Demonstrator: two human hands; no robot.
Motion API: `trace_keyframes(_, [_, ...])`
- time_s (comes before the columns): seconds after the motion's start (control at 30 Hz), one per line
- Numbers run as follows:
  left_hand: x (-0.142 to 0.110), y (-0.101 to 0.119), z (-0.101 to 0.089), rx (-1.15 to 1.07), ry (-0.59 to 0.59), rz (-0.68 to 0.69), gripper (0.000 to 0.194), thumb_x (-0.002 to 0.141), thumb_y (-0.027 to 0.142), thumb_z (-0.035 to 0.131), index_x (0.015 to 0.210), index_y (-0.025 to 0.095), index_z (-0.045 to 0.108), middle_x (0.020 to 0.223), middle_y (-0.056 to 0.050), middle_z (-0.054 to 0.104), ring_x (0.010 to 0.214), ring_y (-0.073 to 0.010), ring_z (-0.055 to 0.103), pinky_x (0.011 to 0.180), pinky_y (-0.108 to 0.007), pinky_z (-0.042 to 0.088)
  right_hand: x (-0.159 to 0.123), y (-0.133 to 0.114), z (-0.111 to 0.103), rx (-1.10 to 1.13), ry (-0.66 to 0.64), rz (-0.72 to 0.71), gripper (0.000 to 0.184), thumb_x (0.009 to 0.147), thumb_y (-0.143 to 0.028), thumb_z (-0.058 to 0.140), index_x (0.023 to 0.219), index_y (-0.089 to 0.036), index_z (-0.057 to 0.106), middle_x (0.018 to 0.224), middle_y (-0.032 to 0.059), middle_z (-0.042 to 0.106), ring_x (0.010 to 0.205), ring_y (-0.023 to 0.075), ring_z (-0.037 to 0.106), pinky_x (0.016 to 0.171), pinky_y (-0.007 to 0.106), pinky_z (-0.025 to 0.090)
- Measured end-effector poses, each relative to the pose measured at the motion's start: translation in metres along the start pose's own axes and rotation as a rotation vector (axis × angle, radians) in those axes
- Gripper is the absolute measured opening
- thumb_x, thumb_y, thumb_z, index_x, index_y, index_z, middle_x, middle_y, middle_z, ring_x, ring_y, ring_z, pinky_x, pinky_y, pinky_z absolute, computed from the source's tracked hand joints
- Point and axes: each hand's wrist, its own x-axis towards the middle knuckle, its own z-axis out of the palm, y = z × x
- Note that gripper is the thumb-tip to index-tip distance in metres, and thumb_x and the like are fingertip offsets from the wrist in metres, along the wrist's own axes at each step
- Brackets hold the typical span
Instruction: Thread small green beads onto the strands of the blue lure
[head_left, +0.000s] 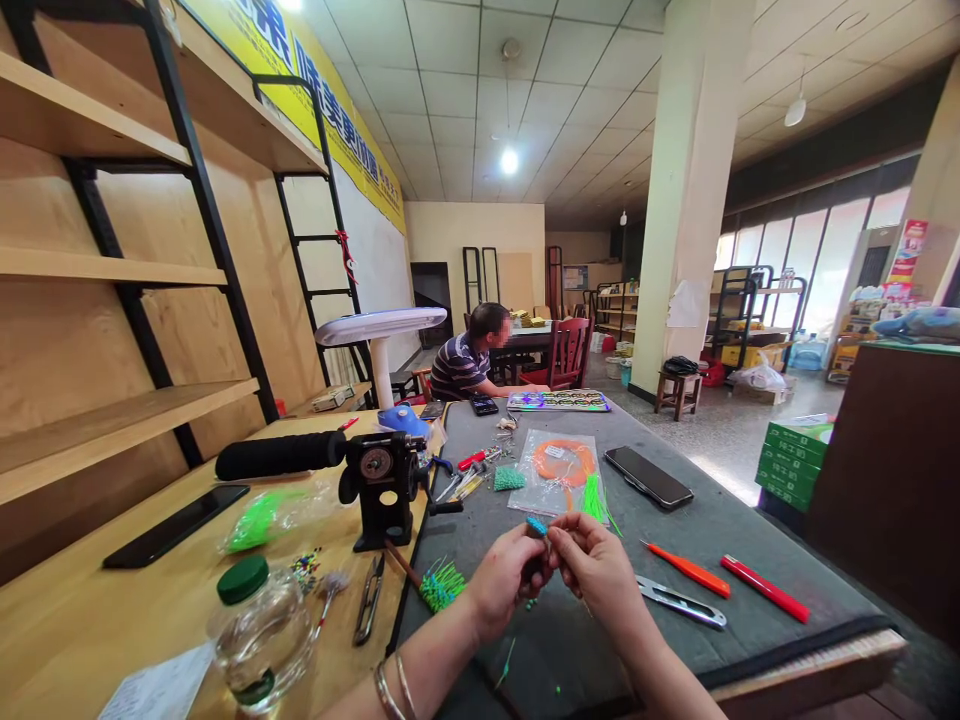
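A small blue piece sits just below and right of the frame's centre, pinched between the fingertips of the left hand. The right hand has thumb and forefinger drawn together right beside it; whether they grip a part of it is too small to tell. The step in hand looks like fine fingertip work on this piece, and the next move seems to call for a steady left pinch and small, precise right-finger motions. Green strands lie just above the right hand, a green bundle left of the left hand, and metal snips toward the lower right.
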Motion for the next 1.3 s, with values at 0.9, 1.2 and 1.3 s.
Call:
trace_keyframes(0.9, [0.006, -0.013, -0.003, -0.209, 0.069, -0.07, 0.048, 0.055, 0.05, 0.079, 0.074, 0.015, 0.051, 0.047, 0.007, 0.051, 0.037, -0.0042, 0.043, 0.04, -0.017, 0.022, -0.018, 0.026, 0.008, 0.01, -0.039, -0.022, 0.07, 0.07, -0.059, 0.066, 0.119, -0.017, 0.042, 0.048, -0.0082, 0.053, 0.036, 0.0068, 0.038, 0.035, 0.016, 0.026])
trace_keyframes(1.2, [0.007, -0.012, -0.001, -0.181, 0.069, -0.053, 0.051, 0.054, 0.053, 0.078, 0.076, 0.016, 0.051, 0.048, 0.007, 0.053, 0.036, -0.0049, 0.044, 0.039, -0.017, 0.027, -0.017, 0.024, 0.009, 0.039, -0.037, 0.025, 0.075, 0.065, -0.063, 0.068, 0.117, -0.015, 0.043, 0.047, -0.0079, 0.054, 0.035, 0.0062, 0.038, 0.034, 0.016, 0.025])
trace_keyframes(1.3, [0.006, -0.013, 0.0, -0.156, 0.06, -0.03, 0.05, 0.057, 0.053, 0.077, 0.08, 0.016, 0.052, 0.048, 0.007, 0.052, 0.036, -0.0051, 0.043, 0.039, -0.018, 0.028, -0.016, 0.024, 0.01, 0.058, -0.049, 0.026, 0.075, 0.065, -0.062, 0.068, 0.118, -0.016, 0.042, 0.047, -0.0075, 0.054, 0.035, 0.0063, 0.038, 0.034, 0.016, 0.025])
